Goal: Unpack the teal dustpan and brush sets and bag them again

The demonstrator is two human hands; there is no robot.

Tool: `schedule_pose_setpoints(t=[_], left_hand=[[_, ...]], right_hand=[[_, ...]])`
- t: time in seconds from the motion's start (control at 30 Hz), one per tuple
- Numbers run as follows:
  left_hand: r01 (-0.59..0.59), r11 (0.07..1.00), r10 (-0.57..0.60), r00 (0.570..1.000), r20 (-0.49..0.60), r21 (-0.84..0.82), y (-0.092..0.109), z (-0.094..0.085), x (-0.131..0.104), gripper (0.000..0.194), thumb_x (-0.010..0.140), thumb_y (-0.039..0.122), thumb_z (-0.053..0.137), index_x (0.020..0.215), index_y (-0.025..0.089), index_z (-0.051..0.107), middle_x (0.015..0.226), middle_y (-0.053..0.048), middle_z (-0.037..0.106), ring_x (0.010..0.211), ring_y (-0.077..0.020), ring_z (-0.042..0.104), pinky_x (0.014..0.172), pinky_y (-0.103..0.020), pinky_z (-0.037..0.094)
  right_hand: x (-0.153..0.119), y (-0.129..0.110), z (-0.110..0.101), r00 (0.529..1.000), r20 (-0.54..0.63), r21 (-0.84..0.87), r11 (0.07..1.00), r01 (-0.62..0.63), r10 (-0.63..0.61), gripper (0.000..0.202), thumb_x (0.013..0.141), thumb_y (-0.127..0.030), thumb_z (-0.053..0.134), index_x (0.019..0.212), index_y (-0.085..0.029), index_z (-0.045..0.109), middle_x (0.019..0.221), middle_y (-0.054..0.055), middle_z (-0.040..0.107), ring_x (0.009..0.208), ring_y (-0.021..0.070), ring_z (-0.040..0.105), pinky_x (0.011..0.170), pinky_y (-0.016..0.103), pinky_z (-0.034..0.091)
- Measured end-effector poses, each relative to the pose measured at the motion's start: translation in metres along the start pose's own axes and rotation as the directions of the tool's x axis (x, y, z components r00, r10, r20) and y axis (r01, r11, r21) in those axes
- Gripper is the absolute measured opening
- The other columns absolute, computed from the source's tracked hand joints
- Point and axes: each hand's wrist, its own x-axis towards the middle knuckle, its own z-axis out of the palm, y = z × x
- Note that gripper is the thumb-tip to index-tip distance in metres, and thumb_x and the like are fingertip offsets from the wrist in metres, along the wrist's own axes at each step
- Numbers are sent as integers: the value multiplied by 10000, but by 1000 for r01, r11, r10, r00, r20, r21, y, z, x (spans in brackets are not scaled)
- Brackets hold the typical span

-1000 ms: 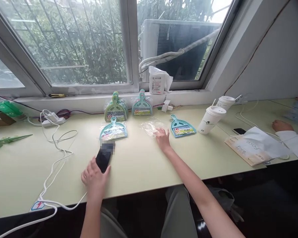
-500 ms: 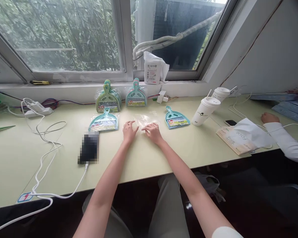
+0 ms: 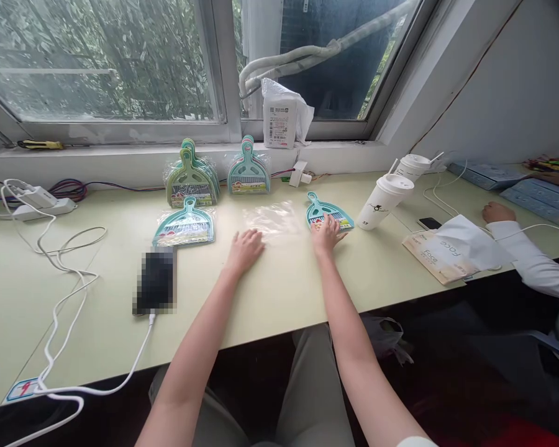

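One teal plastic mini dustpan-and-brush set point(image 3: 329, 214) lies unbagged on the pale green counter point(image 3: 279, 292) w/ right hand point(image 3: 327, 234) fingers spread on it, left hand point(image 3: 245, 249) flat, fingers together, by the empty clear plastic bag point(image 3: 272, 218); bagging not yet begun.

We are reading only one word with any certainty: "Face", printed upside down and twice over, on the tan paper bag point(image 3: 440, 257) lying at the right of the desk; the white packet point(image 3: 279, 118) on the sill is showing a barcode label too small to read; the dustpan point(image 3: 328, 214) labels are staying illegible.
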Motion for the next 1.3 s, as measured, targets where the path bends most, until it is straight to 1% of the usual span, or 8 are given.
schedule_pose_setpoints(t=[0.2,0.37,0.6,0.7,0.77,0.93,1.1,1.3], left_hand=[[356,932,-335,919,-209,74,-25,-7,0,525,861,288,472,1359,126,426,1444,-192,411,1390,-330,286,1148,-545,114],[157,986,-128,922,-365,50,1,-17,-1,508,859,216,479,1362,195,403,1513,-142,307,1423,-297,214,1149,-539,134],[-121,947,16,943,-332,-298,30,-9,-2,239,886,178,420,987,214,634,1222,-101,573,1130,-231,533,951,-415,455],[36,737,-151,982,-112,-675,34,-2,2,201,882,289,474,961,197,635,1046,-91,633,949,-201,610,807,-362,523],[221,440,-233,964,127,-870,34,2,6,304,863,387,524,1088,195,595,1066,-98,642,929,-194,631,795,-350,531],[362,-159,-207,897,390,-918,21,5,12,421,844,475,548,1146,183,546,963,-78,677,797,-153,655,717,-274,526],[236,-205,-405,863,302,-950,7,0,9,320,731,183,654,1033,169,549,803,0,651,599,-84,591,532,-194,479],[242,-123,-355,895,271,-962,7,-8,7,409,722,251,694,1091,196,527,947,-28,664,684,-110,626,565,-224,520]], right_hand=[[-2,9,13,979,144,-114,980,164,-147,408,860,-322,540,1255,-219,564,1421,118,467,1341,332,333,1089,659,38],[-3,10,14,977,78,-163,964,208,-198,344,878,-231,479,1189,-214,626,1409,112,481,1375,340,280,1079,676,21],[-5,6,7,925,1,-158,913,376,-381,315,882,-172,450,1090,-208,684,1371,117,529,1367,333,318,1087,685,14],[-16,-8,2,859,-31,-91,857,506,-511,303,904,-198,438,1080,-216,683,1347,94,561,1341,319,380,1098,685,15],[-30,-22,-3,787,-27,-28,787,616,-617,297,922,-224,431,1090,-219,676,1350,79,561,1338,300,400,1115,669,15],[-71,-60,-8,523,54,199,522,829,-851,317,959,-239,400,1171,-235,636,1324,52,586,1310,216,463,1172,567,56],[-84,-73,-9,427,186,416,465,782,-885,347,954,-236,418,1247,-289,596,1323,16,586,1319,177,453,1188,458,148],[-77,-70,-15,519,194,571,526,630,-832,424,964,-286,364,1371,-271,482,1406,11,507,1349,174,412,1190,427,161]])
